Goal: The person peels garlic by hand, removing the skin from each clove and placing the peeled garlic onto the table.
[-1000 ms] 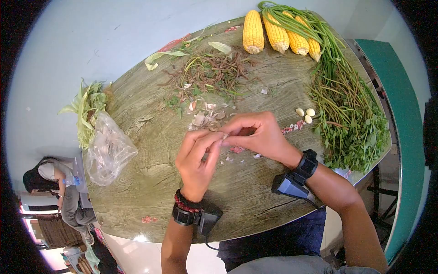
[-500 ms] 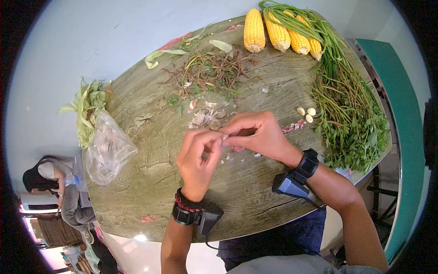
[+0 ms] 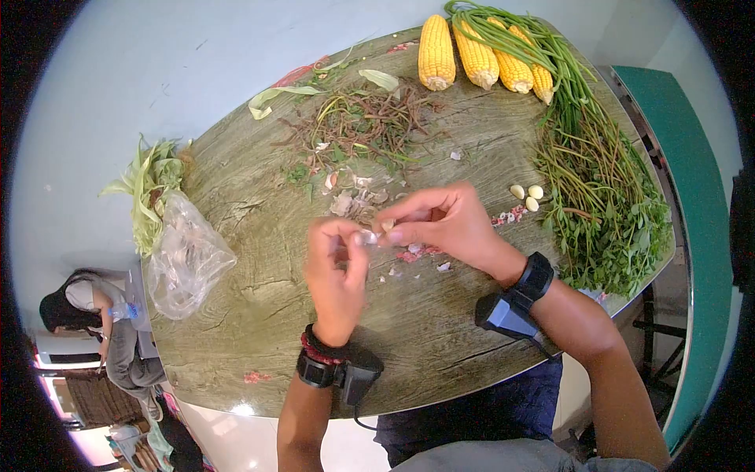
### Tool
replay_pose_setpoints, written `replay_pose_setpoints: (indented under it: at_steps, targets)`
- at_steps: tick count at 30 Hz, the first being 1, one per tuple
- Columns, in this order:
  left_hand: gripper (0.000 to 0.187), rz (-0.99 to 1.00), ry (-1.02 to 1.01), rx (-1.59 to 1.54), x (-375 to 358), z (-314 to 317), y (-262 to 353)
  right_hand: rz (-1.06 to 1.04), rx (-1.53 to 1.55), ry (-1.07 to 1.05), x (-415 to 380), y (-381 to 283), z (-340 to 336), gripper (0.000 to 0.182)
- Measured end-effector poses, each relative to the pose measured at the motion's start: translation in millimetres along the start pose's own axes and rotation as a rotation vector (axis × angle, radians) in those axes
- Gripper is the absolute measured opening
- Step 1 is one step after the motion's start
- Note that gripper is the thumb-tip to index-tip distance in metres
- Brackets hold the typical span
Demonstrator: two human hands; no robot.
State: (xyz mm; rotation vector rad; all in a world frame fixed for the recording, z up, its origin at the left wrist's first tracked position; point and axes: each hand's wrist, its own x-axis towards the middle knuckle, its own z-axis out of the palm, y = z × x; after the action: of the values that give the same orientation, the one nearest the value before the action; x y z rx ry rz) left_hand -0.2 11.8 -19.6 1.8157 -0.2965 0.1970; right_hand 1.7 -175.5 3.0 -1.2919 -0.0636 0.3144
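Note:
Both my hands meet over the middle of the table, fingertips almost touching. My left hand point(image 3: 336, 263) pinches a whitish flake of garlic skin point(image 3: 367, 237) between thumb and finger. Between the thumb and forefinger of my right hand point(image 3: 448, 224) is a small pale garlic clove point(image 3: 388, 225), partly covered by the fingers. Just beyond the hands lies a pile of garlic skins point(image 3: 352, 204). Three peeled garlic cloves point(image 3: 532, 204) rest to the right, beside the leafy greens. Small skin scraps point(image 3: 443, 267) are scattered below my right hand.
Several corn cobs point(image 3: 436, 55) lie at the far right edge, by long green stalks and a heap of leafy greens point(image 3: 605, 228). Root trimmings point(image 3: 370, 118) are at the back. A clear plastic bag point(image 3: 189, 259) and husks point(image 3: 153, 177) sit left. A person point(image 3: 102, 315) sits beyond.
My fingertips have drawn slightly apart, the left hand now with a flake of skin and the right with the clove. The things on the table stay put.

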Motion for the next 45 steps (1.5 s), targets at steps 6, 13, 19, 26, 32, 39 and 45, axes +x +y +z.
replay_pose_setpoints:
  at_steps: [6,13,19,26,32,39,45]
  targets:
    - [0.007,0.016,0.025,0.049,1,1,2,-0.092,0.112,-0.03,3,5,-6,0.024]
    - [0.01,0.124,-0.021,0.186,4,3,9,-0.095,0.198,-0.077,5,13,-10,0.027]
    - [0.012,0.309,-0.098,0.245,5,-5,5,-0.144,0.278,-0.068,7,14,-8,0.024]
    - [0.014,0.172,0.035,0.034,3,2,18,-0.102,0.149,-0.095,7,16,-10,0.023]
    - [0.016,0.245,-0.003,0.157,2,-3,20,-0.197,0.004,-0.085,8,17,-5,0.019]
    - [0.02,0.328,0.007,0.183,5,-2,18,-0.223,0.006,-0.054,7,15,-3,0.015]
    - [0.018,0.293,-0.001,0.185,4,-3,19,-0.258,-0.048,-0.046,8,15,-3,0.015]
